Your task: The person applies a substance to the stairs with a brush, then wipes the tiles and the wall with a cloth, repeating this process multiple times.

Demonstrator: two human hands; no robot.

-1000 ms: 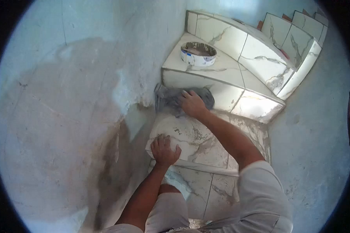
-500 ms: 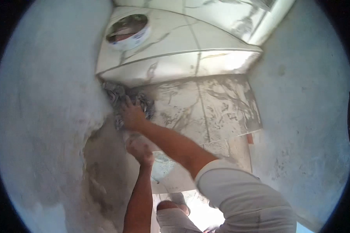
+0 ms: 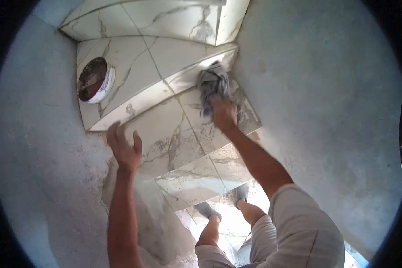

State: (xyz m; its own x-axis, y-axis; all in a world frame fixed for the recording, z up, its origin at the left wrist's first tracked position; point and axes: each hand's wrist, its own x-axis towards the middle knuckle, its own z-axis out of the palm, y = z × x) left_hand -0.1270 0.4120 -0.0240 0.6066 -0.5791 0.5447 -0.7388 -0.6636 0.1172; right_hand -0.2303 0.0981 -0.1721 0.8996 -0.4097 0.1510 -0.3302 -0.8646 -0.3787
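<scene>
My right hand (image 3: pixel 224 111) grips a grey, crumpled cloth (image 3: pixel 213 82) on the right part of a marble-patterned stair tread (image 3: pixel 158 123). The cloth reaches up against the white riser behind it. Dark, wet-looking smears mark the tread around and below the cloth. Over on the left, my left hand (image 3: pixel 125 145) has its fingers spread and holds nothing. It is near the left end of the same tread, by the wall; whether it touches a surface I cannot tell.
A white bucket (image 3: pixel 106 87) with a dark inside stands on the step above, at its left end. Rough grey walls (image 3: pixel 308 98) flank the stairs. My feet, in grey footwear (image 3: pixel 208 211), are on a lower level. Another step rises at the top.
The cloth, under my right hand, has gone from the tread's left corner to its right end. My left hand has moved up and left, fingers spreading. The camera view has turned.
</scene>
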